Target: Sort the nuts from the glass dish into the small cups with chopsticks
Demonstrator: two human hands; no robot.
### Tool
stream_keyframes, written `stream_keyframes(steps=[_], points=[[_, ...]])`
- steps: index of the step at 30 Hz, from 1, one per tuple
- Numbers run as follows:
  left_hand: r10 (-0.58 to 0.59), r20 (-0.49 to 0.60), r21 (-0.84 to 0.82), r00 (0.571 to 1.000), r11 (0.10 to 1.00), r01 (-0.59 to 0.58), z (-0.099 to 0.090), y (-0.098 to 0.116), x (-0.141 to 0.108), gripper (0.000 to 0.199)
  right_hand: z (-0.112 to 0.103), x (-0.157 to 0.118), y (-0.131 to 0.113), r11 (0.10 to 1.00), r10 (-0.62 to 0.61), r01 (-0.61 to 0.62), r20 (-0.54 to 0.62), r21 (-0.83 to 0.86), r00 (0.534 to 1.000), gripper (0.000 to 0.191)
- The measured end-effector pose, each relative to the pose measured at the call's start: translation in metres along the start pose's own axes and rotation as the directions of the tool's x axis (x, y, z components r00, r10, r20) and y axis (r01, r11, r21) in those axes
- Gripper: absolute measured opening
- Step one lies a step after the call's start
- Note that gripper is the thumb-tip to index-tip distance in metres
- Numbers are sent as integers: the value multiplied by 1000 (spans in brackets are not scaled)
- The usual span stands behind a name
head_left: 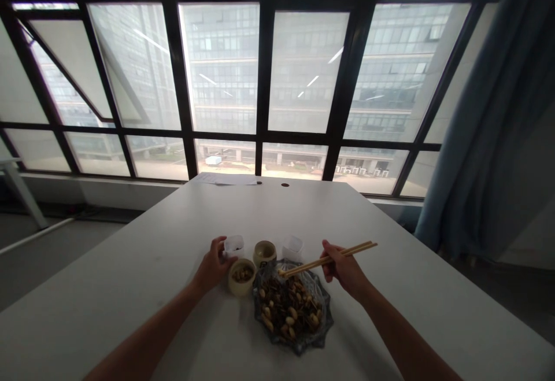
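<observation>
My left hand (213, 266) is closed around the side of a small translucent plastic cup (234, 244) with a few dark bits in it. Just below that hand stands a beige ceramic cup (235, 286) partly filled with small brownish pieces. In my right hand (343, 267) is a pair of wooden chopsticks (323, 261), pointing left. Their tips hover over the far side of a scalloped glass bowl (327, 311); a small pale bit seems to be at the tips. Mixed nuts, seeds and dark shreds (289, 306) fill the bowl.
Behind the bowl stand a second beige ceramic cup (265, 251) and another translucent plastic cup (293, 247). Papers (228, 179) lie at the far edge of the white table (173, 230). Beyond are windows, and a blue-grey curtain (472, 138) hangs at right.
</observation>
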State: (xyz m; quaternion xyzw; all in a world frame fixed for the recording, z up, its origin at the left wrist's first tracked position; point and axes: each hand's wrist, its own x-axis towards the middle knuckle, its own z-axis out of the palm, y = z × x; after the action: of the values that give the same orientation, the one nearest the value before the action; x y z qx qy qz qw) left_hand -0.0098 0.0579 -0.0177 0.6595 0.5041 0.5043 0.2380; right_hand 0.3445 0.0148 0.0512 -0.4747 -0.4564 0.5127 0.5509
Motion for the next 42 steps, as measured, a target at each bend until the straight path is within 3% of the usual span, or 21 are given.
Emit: stream_keyframes(steps=[6, 11, 14, 17, 21, 26, 31, 42], points=[[34, 28, 40, 999, 999, -35, -2, -1, -3, 55, -2, 1, 4, 1000, 6, -6, -2, -17, 1000, 61], [257, -84, 234, 963, 944, -232, -13, 17, -19, 43, -5, 2, 9, 1000, 5, -5, -10, -17, 1000, 61], [353, 56, 369, 934, 862, -348, -15, 35, -30, 47, -7, 3, 12, 1000, 0, 0, -11, -10, 1000, 62], [312, 177, 437, 933, 825, -359, -11, 47, -38, 68, -8, 3, 12, 1000, -13, 13, -9, 1, 1000, 60], [214, 224, 454, 951, 840, -296, -5, 52, -42, 87, -9, 3, 11, 1000, -28, 28, -12, 11, 1000, 59], [138, 265, 373, 954, 898, -233, -2, 56, -45, 85, -8, 2, 9, 999, -29, 30, -20, 12, 999, 59], [144, 269, 311, 952, 923, -227, 3, 58, -42, 71, 0, -3, 3, 995, -92, 93, -40, 31, 995, 60], [34, 253, 346, 967, 930, -123, 14, 52, -37, 78, 21, -16, 0, 986, -155, 154, -14, -63, 988, 60]])
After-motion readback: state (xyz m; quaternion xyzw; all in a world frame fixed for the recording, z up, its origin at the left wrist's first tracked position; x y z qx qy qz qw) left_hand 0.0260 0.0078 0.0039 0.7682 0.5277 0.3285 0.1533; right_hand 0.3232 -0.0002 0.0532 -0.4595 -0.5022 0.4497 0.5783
